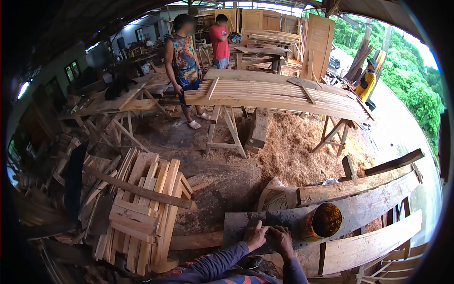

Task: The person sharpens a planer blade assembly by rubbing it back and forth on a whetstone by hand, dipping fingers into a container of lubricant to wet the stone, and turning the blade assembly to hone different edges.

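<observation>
My left hand [255,236] and my right hand [282,241] meet over the near end of a dark, stained board [235,229]. Both are closed, fingertips pinched together almost touching. A small pale bit shows between them, too small to name. Just right of my right hand stands a round can [309,226], its wall streaked yellow and brown and its inside dark. The can rests on the same board. Long sleeves cover both of my forearms.
Stacked lumber [142,213] lies at the left. Ahead, a trestle table [283,101] carries long thin strips. Sawdust [288,142] covers the floor. One person [184,61] stands by that table, another [219,40] behind, a third [366,83] at right. Planks [373,244] run alongside the board.
</observation>
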{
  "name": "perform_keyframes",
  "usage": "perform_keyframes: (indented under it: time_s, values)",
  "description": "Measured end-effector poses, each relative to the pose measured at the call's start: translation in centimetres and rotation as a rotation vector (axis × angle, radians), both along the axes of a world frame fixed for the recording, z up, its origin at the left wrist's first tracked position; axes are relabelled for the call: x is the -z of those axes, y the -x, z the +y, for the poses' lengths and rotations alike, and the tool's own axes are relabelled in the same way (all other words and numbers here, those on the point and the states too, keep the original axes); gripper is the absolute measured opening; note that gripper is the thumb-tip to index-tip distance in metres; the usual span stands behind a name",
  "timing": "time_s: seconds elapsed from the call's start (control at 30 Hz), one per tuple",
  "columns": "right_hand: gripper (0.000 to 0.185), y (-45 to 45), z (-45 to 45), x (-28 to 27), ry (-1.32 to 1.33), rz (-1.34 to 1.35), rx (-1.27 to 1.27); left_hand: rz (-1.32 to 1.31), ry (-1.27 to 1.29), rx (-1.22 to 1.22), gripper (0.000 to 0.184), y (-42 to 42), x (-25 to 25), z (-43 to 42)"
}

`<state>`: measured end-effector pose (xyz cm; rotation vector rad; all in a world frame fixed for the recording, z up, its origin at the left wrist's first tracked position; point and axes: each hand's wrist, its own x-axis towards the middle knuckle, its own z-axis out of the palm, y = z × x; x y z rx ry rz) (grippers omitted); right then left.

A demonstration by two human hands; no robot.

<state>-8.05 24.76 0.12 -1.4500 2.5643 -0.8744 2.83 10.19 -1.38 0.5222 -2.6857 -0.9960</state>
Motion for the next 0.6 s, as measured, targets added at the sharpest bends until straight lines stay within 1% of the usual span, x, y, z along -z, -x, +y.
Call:
perform_keyframes:
  time_s: [0.23,0.3,0.33,0.4,0.53,0.6]
  values:
    - [0.041,0.0,-0.1,-0.1,0.001,-0.015,-0.002,-0.010,-0.006,-0.002,0.035,0.0,0.1,0.0]
    - [0.041,0.1,0.0,-0.1,-0.001,-0.018,-0.003,-0.001,0.018,0.019,0.045,0.0,0.3,-0.1]
    - [0.042,0.1,0.0,-0.1,-0.004,-0.020,-0.004,-0.002,0.018,0.020,0.045,0.0,0.1,-0.1]
    - [0.042,0.0,0.0,-0.2,-0.006,-0.019,-0.003,-0.006,-0.016,-0.005,0.037,-0.1,-0.5,0.1]
    - [0.042,-0.3,-0.3,-1.4,-0.001,-0.034,0.001,-0.002,-0.008,-0.001,0.037,-0.1,-0.6,0.0]
    - [0.040,-0.1,-0.2,-1.0,-0.007,-0.041,-0.002,-0.009,-0.006,0.005,0.037,0.0,-0.4,0.0]
